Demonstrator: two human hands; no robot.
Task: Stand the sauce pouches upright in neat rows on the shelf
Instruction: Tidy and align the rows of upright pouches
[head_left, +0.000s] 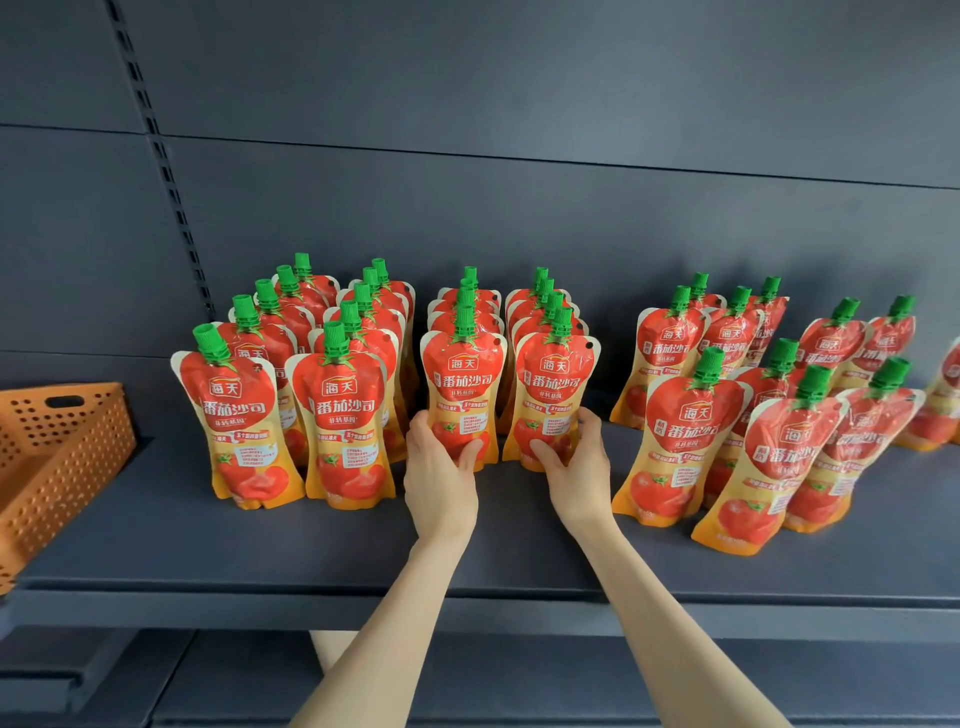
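Red and yellow sauce pouches with green caps stand upright on the dark shelf. Several straight rows run front to back on the left and in the middle. My left hand grips the base of the front pouch of one middle row. My right hand grips the base of the front pouch of the row beside it. To the right, a looser group of pouches stands unevenly, some of them leaning.
An orange perforated basket sits at the left end of the shelf. The dark back panel rises behind the pouches. Bare shelf lies in front of the rows, up to the front edge.
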